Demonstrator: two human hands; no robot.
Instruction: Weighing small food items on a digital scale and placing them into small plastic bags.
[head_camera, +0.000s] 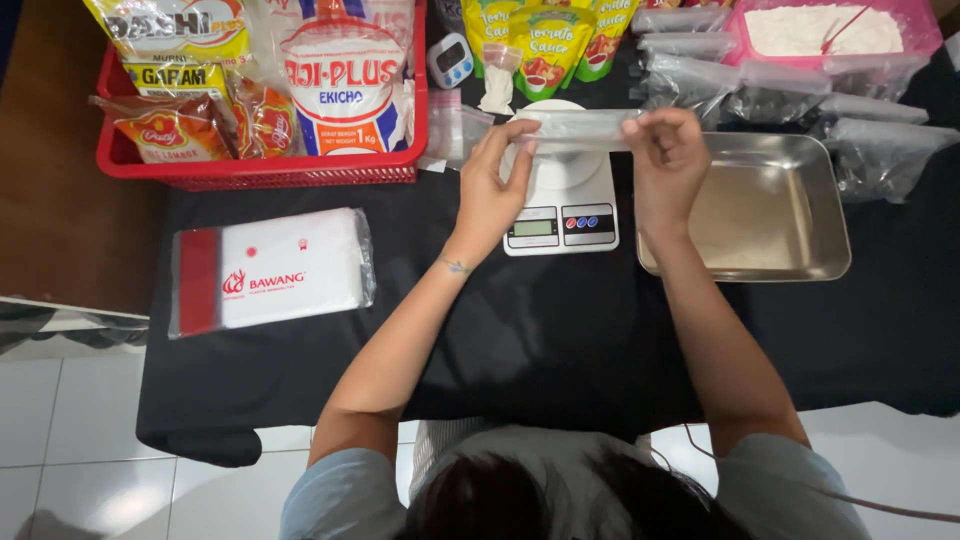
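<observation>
1. Two bare hands are up over a black table cloth (560, 330), and both hold one small clear plastic bag (580, 130).
2. The left hand (492, 185) pinches the left end of the bag with its fingertips, closed tight on the plastic.
3. The right hand (668, 165) pinches the right end the same way, with its fingers curled around the edge.
4. The bag is stretched flat and sideways between the two hands. It hangs in the air just above the round top of a white kitchen scale (560, 205). I cannot tell if the bag has anything in it.
5. The scale sits on the cloth between the two wrists. It has a little screen and some buttons on its front.
6. Just to the right of the scale is a shiny metal tray (790, 215) with a thin layer of white powder in it.
7. Behind the tray lie many filled clear bags (780, 95) in a heap, and a pink tub (925, 30) full of white powder.
8. Far left at the back stands a red basket (260, 168) stuffed with food packets.
9. Near the basket, a flat white and red pack (270, 270) lies on the cloth, well apart from the hands.
10. Green sauce pouches (550, 45) and a small white timer (450, 60) stand behind the scale.
</observation>
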